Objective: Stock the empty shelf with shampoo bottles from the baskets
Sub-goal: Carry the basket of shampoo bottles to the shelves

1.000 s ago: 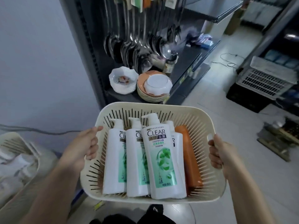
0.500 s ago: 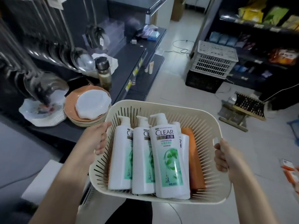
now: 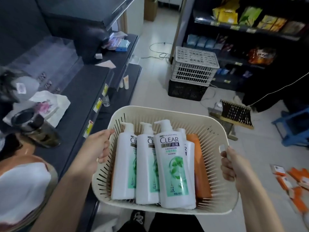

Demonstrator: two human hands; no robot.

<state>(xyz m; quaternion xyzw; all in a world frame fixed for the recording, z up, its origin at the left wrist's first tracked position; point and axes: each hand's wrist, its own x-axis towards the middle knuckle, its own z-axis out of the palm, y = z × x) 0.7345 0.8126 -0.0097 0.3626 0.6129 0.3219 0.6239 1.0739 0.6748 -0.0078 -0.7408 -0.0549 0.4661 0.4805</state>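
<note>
a cream slotted basket (image 3: pixel 168 113) is held out over the floor. the left hand (image 3: pixel 95 148) curls round its left rim and the right hand (image 3: pixel 234 166) grips the handle slot on its right side. four white shampoo bottles (image 3: pixel 173 166) lie in it, pumps pointing far, one resting on top of the others, with an orange bottle (image 3: pixel 201 173) at the right. to the left runs a dark shelf (image 3: pixel 80 101) with yellow price tags (image 3: pixel 97 103). far right, a grey crate (image 3: pixel 194 67) sits on a black crate (image 3: pixel 185 91).
</note>
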